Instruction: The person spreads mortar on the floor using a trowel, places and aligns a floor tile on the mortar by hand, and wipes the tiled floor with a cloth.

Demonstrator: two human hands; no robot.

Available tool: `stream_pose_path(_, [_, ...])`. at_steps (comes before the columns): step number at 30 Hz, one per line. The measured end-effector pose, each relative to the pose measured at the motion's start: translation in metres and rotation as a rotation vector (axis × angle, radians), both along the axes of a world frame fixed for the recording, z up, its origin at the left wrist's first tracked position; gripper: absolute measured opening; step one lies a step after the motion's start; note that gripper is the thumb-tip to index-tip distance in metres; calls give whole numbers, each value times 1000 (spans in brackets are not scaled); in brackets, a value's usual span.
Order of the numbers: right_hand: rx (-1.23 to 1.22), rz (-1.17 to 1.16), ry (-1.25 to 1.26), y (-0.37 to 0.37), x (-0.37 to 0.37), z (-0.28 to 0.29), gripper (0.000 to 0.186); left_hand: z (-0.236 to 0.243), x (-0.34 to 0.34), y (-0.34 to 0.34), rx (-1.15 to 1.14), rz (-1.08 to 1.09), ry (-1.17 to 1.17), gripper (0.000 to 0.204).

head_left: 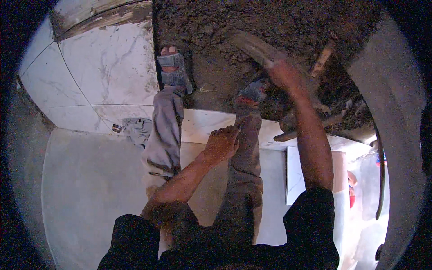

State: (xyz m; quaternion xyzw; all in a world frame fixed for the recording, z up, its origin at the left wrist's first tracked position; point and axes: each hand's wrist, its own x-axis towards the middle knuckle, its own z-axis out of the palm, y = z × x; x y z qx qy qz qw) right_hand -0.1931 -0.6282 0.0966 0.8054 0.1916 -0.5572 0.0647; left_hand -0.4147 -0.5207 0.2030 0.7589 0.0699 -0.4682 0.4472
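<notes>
the right hand (282,73) has its grip closed round the near end of a long flat tool (254,46), which slants forward and left over the dark, damp bed of earthy material (202,40). holding it by one end probably leaves the rest of its length free to reach the surface (blur hides the finer detail, and whether it touches). the left hand (222,141) is half curled beside the right trouser leg (245,157); i cannot tell whether it holds anything or rests there for balance. both sandalled feet (173,69) are on the bed, spread apart, likely for steadiness. a grey cloth (137,129) lies by the marbled white tiles (108,63), away from the tool.
</notes>
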Motion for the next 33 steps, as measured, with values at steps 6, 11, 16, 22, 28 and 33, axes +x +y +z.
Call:
stream_pose_path(6, [95, -102, -120, -65, -30, 21, 42, -1, 3, 3, -3, -4, 19, 39])
stream_pose_path(11, [179, -279, 142, 28, -27, -5, 39, -2, -8, -7, -14, -14, -69, 38])
stream_pose_path(16, [131, -140, 327, 19, -84, -34, 38, -7, -6, 12, 7, -29, 27, 40])
stream_pose_path(22, [410, -493, -180, 28, -14, -7, 39, -3, -18, 0, -10, -129, -18, 38])
stream_pose_path(28, [80, -72, -192, -127, -2, -26, 40, -2, 2, -3, -10, -27, -29, 38])
stream_pose_path(33, [193, -267, -405, -126, -18, 20, 40, -4, -6, -1, -32, -33, -34, 36])
